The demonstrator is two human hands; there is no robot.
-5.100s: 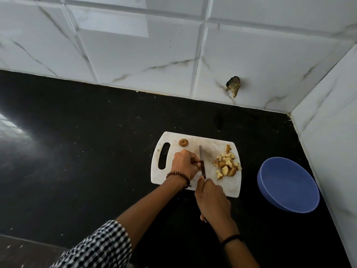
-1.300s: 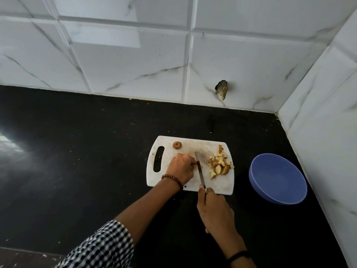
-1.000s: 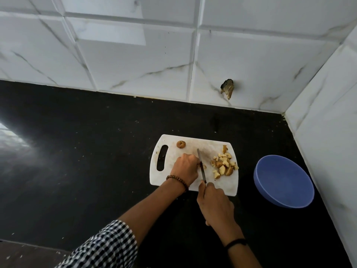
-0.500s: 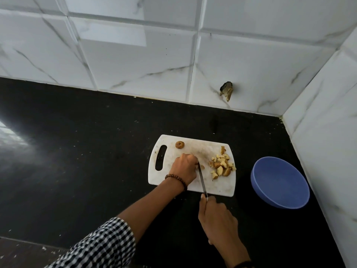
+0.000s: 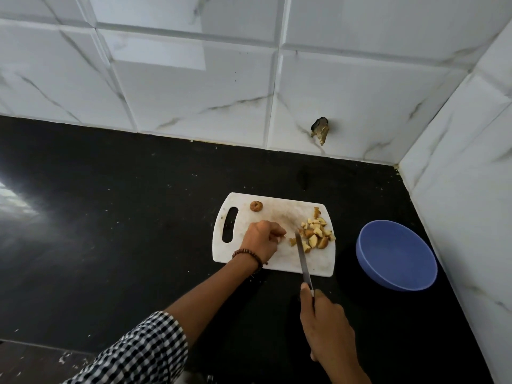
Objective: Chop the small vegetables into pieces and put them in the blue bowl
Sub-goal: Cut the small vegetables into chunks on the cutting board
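Cutting board (image 5: 277, 217): white, flat on the black counter (image 5: 124, 217), long axis running 9 to 3 o'clock, its handle slot at the 9 o'clock end.
Whole vegetable (image 5: 256, 205): small, round and brown, alone near the board's 11 o'clock corner, well apart from both hands.
Chopped pieces (image 5: 315, 234): loose pale and brown heap on the board's 3 o'clock part, none in the bowl.
Knife (image 5: 302, 256): long axis roughly 6 to 12 o'clock, handle toward 6, tip pointing to 12 and leaning slightly to 11. The tip lies just beside the heap's 9 o'clock edge, and the blade crosses the board's near edge.
Right hand (image 5: 327, 325): off the board at its 6 o'clock side, clenched round the knife handle, forefinger laid along the top.
Left hand (image 5: 261, 239): knuckles up on the board at 9 o'clock of the blade, fingers curled under; whether they pinch a piece cannot be told.
Blue bowl (image 5: 397, 256): on the counter at 3 o'clock of the board, apart from it, near the side wall.
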